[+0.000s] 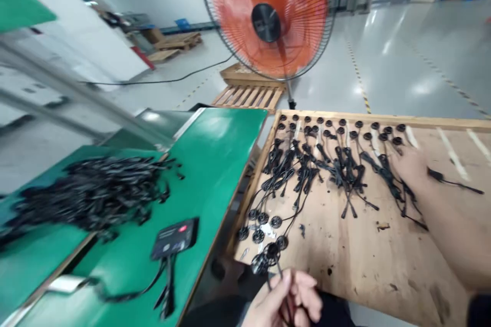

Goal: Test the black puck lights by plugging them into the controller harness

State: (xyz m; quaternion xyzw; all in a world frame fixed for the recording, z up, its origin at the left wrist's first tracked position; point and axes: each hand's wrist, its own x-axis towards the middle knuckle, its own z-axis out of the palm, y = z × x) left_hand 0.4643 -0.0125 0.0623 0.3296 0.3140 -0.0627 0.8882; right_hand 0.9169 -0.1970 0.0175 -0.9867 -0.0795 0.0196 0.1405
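Note:
My left hand (284, 299) is closed around thin black cables at the bottom of the view, with round black heads (268, 256) sticking up above the fingers. My right hand (412, 166) reaches over the wooden board (368, 250) at the right end of the cable rows. A black cable (456, 184) sticks out to the right of this hand, which seems closed on it; its fingertips are partly hidden and blurred. Several coiled black cables (345, 168) with round heads lie in rows on the board. More round heads (258, 236) lie at its near left corner.
Left of the board stands a green table (215, 163) with a large heap of black cables (92, 194) and a dark box with a red mark (174, 239). An orange fan (268, 20) stands behind the board, near a wooden pallet (249, 96).

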